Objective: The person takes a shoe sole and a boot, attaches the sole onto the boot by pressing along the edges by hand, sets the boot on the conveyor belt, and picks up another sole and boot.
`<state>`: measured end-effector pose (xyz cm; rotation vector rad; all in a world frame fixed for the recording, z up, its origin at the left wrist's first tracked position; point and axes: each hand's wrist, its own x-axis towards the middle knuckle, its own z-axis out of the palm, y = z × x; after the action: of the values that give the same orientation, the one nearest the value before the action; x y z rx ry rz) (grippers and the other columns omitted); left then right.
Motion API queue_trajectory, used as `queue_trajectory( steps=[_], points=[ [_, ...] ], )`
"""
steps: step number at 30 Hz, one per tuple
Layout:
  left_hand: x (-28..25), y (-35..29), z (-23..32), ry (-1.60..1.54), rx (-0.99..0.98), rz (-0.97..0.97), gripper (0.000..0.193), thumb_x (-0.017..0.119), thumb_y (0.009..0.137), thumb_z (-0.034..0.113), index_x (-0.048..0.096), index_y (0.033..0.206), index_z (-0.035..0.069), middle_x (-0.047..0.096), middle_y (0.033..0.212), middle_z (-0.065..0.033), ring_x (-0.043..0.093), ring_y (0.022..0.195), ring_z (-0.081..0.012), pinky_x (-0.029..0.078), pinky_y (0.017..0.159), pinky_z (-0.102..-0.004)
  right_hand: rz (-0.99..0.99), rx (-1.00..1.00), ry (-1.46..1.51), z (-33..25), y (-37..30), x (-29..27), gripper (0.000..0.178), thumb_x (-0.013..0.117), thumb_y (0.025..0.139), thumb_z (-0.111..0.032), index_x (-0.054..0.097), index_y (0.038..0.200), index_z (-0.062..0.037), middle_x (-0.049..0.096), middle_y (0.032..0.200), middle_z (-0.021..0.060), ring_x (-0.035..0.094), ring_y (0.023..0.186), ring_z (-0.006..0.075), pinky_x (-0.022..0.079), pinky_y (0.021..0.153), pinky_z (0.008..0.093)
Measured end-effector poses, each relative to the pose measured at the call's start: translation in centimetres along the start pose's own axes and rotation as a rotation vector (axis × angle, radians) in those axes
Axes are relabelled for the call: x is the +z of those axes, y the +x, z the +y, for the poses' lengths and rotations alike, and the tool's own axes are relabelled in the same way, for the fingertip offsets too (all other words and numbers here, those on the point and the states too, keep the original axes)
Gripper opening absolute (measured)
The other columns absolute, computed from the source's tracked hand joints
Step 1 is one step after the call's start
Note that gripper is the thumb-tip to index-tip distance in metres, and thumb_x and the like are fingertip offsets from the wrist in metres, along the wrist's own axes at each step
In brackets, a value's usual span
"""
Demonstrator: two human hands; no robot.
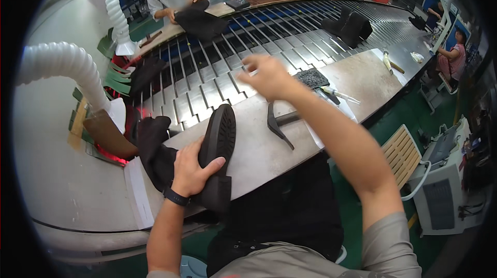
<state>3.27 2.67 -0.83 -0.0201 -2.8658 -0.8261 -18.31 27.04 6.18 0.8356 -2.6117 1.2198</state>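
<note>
At eight o'clock, the left hand grasps a black boot at the tabletop; the right hand hangs blurred toward twelve, its grip unclear. A hammer lies at the boot's two o'clock.

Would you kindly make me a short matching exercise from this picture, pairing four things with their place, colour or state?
Column one:
1. Left hand
2. Ribbed hoses
3. Right hand
4. Slatted seat

Column two:
A. Pale wood, toward the picture's lower right
B. Blurred, raised apart from the boot
C. Gripping a dark boot whose sole shows
D. White, at the picture's left side

Right pairs: 1-C, 2-D, 3-B, 4-A.
</note>
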Motion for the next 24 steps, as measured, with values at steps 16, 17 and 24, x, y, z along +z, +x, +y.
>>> queue_trajectory(
  steps=[16,17,24],
  points=[
    [-0.8,-0.5,-0.4,0.005,0.048,0.04,0.092,0.079,0.086,0.062,0.061,0.145,-0.008,0.07,0.132,-0.027,0.064,0.127,-0.0417,0.04,0.115,-0.0502,-0.616,0.272,-0.221,-3.9,9.7,-9.5,0.054,0.063,0.098,-0.028,0.066,0.145,-0.0006,0.08,0.102,0.0195,0.08,0.08,0.0257,0.067,0.075,0.0375],
    [-0.7,-0.3,-0.2,-0.007,0.046,0.031,0.092,0.079,0.086,0.062,0.061,0.145,-0.007,0.07,0.132,-0.027,0.064,0.127,-0.0417,0.04,0.115,-0.0503,-0.455,0.271,-0.211,-2.9,9.9,-10.4,0.058,0.062,0.099,-0.028,0.062,0.151,-0.0019,0.079,0.101,0.0218,0.08,0.079,0.0268,0.068,0.075,0.0373],
    [-0.6,0.2,0.2,-0.001,0.03,0.028,0.091,0.08,0.086,0.061,0.062,0.144,-0.007,0.069,0.134,-0.0269,0.062,0.129,-0.0417,0.039,0.117,-0.05,-0.527,0.531,-0.879,1.3,7.7,-15.0,0.033,0.065,0.099,-0.02,0.078,0.115,0.0052,0.08,0.093,0.0208,0.08,0.075,0.0282,0.066,0.067,0.0397]
  ],
)
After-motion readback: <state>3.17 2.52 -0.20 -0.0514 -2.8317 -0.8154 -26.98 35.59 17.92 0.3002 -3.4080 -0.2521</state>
